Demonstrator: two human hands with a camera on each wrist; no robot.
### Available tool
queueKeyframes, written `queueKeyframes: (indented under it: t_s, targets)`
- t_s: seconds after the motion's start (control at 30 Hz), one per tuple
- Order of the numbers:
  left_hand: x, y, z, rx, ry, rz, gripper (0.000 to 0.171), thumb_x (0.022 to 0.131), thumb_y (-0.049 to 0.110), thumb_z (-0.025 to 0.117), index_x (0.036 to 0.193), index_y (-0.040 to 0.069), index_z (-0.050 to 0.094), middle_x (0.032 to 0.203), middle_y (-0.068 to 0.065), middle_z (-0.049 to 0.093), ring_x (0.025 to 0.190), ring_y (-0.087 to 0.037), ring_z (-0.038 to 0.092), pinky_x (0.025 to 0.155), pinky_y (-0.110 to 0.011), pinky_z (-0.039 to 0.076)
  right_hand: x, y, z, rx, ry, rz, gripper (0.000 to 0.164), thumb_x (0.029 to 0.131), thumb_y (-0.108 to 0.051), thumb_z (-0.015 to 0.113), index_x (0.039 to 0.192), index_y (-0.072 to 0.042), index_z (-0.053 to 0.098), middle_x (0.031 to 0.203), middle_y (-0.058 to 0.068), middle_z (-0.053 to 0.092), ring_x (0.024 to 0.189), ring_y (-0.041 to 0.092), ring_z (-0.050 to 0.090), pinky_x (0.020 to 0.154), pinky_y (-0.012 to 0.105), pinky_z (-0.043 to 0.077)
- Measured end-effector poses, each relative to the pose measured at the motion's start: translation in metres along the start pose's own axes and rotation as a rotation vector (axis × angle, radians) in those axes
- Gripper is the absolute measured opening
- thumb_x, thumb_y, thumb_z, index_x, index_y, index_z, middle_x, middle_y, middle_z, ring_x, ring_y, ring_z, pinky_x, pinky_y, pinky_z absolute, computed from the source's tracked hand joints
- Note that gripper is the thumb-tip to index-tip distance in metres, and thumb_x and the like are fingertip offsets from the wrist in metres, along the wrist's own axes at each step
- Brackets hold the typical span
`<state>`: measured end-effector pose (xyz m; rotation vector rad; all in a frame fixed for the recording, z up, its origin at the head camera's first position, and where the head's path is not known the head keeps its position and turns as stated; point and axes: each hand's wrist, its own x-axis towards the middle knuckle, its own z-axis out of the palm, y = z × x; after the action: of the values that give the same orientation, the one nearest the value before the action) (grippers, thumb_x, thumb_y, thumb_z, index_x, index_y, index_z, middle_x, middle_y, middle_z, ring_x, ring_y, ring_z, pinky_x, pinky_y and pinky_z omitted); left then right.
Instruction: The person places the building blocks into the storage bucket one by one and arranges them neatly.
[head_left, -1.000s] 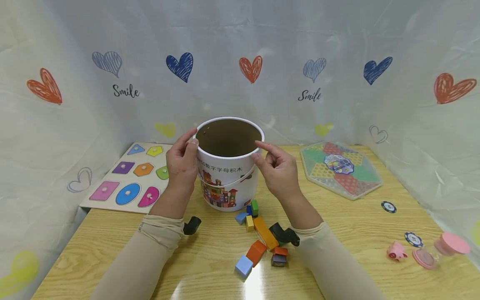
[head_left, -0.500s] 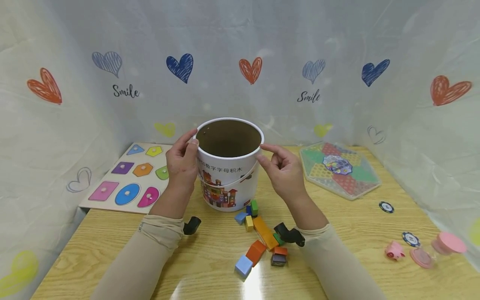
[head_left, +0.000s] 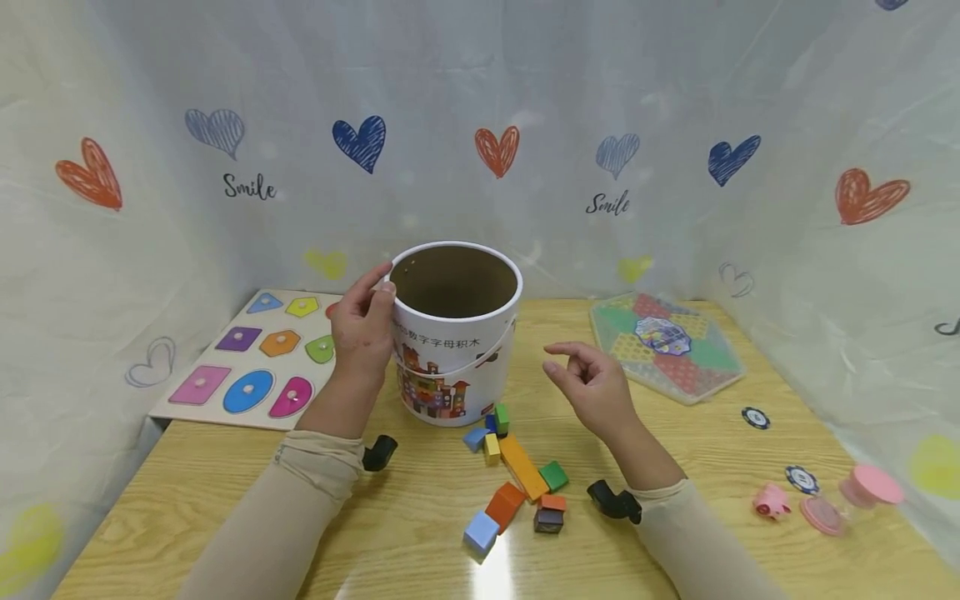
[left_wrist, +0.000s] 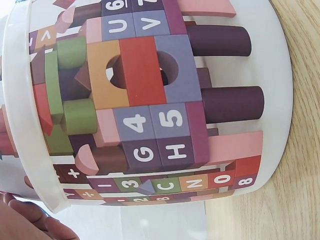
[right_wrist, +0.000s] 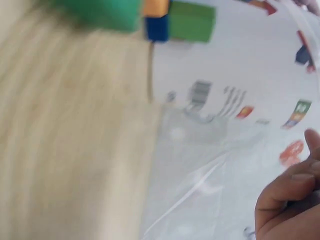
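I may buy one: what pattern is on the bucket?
The bucket is white, with colourful printed blocks, some lettered or numbered; clearest in the left wrist view.

Left hand (head_left: 362, 332) pinching, right hand (head_left: 597, 390) relaxed
Left at eleven o'clock; right at one, fingers loosely bent.

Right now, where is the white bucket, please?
In the head view, the white bucket stands just left of centre, behind the loose blocks, and the left hand holds it.
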<state>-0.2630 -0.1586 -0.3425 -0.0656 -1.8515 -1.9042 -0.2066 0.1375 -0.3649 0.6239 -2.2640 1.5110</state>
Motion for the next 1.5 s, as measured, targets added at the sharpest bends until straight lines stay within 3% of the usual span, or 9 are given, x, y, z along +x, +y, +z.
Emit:
queueKeyframes:
  t_s: [0.1,0.23,0.4,0.53,0.7,0.93,1.13,1.37,1.5]
  targets:
    - [0.001,0.000,-0.001,-0.004,-0.001,0.006,0.034,0.093,0.038,0.054,0.127,0.035,0.060,0.107,-0.004,0.056,0.104,-0.015,0.050,0.091,-0.035,0.043,-0.012,0.028,-0.008,0.001,-0.077,0.047,0.021,0.089,-0.009,0.065,0.109,-0.005,0.068,0.056,0.005,0.039,0.043,0.013,0.030,0.043,0.029,0.031]
    - [0.002,-0.001,-0.001,-0.004,0.014,0.010,0.033,0.093,0.038,0.054,0.125,0.034,0.061,0.103,-0.006,0.057,0.100,-0.016,0.051,0.088,-0.034,0.043,-0.022,0.061,-0.020,-0.036,-0.278,0.157,0.027,0.088,-0.021,0.068,0.113,-0.012,0.067,0.054,0.001,0.037,0.042,0.011,0.028,0.041,0.027,0.030]
    - [0.002,-0.003,-0.003,0.003,0.024,0.000,0.032,0.093,0.040,0.054,0.124,0.037,0.061,0.106,-0.005,0.057,0.102,-0.016,0.050,0.090,-0.036,0.043,-0.026,0.077,-0.034,-0.128,-0.581,0.258,0.040,0.080,-0.034,0.075,0.114,-0.015,0.068,0.052,-0.003,0.035,0.043,0.008,0.030,0.043,0.023,0.030]
    - [0.003,-0.004,-0.002,-0.014,0.013,0.029,0.033,0.093,0.039,0.055,0.124,0.035,0.062,0.105,-0.007,0.057,0.100,-0.017,0.051,0.088,-0.035,0.044,-0.027,0.081,-0.040,-0.194,-0.743,0.299,0.040,0.076,-0.038,0.078,0.110,-0.021,0.067,0.051,-0.005,0.036,0.043,0.006,0.032,0.044,0.021,0.031]
    - [0.004,-0.003,0.000,-0.045,0.007,0.074,0.033,0.092,0.035,0.057,0.124,0.030,0.063,0.098,-0.012,0.058,0.093,-0.018,0.052,0.083,-0.031,0.044,-0.028,0.077,-0.040,-0.172,-0.810,0.307,0.038,0.076,-0.033,0.078,0.109,-0.021,0.065,0.051,-0.004,0.034,0.043,0.008,0.030,0.046,0.022,0.032]
    - [0.003,-0.001,0.001,-0.036,0.011,0.051,0.033,0.093,0.035,0.056,0.125,0.030,0.062,0.102,-0.015,0.057,0.096,-0.017,0.052,0.085,-0.032,0.043,-0.030,0.076,-0.034,-0.112,-0.844,0.280,0.033,0.078,-0.022,0.076,0.109,-0.019,0.065,0.050,-0.005,0.034,0.041,0.006,0.030,0.044,0.021,0.031]
    - [0.004,-0.003,0.001,-0.037,0.016,0.059,0.032,0.092,0.036,0.056,0.123,0.032,0.064,0.096,-0.008,0.057,0.095,-0.018,0.051,0.083,-0.032,0.044,-0.031,0.075,-0.031,-0.090,-0.863,0.258,0.028,0.081,-0.017,0.073,0.108,-0.019,0.066,0.050,-0.006,0.033,0.040,0.006,0.030,0.043,0.020,0.032]
    - [0.004,-0.004,0.001,-0.043,0.013,0.064,0.032,0.092,0.036,0.057,0.123,0.031,0.064,0.093,-0.006,0.056,0.093,-0.018,0.051,0.081,-0.032,0.044,-0.033,0.073,-0.032,0.140,-1.001,0.332,0.037,0.081,-0.002,0.067,0.117,-0.010,0.063,0.052,-0.003,0.028,0.041,0.009,0.023,0.041,0.023,0.028]
    - [0.004,-0.004,0.001,-0.053,0.014,0.077,0.033,0.092,0.035,0.057,0.123,0.029,0.064,0.092,-0.007,0.057,0.092,-0.019,0.053,0.081,-0.032,0.044,-0.033,0.070,-0.030,0.151,-1.005,0.316,0.031,0.082,-0.004,0.069,0.112,-0.009,0.066,0.052,-0.004,0.030,0.040,0.007,0.024,0.042,0.022,0.029]
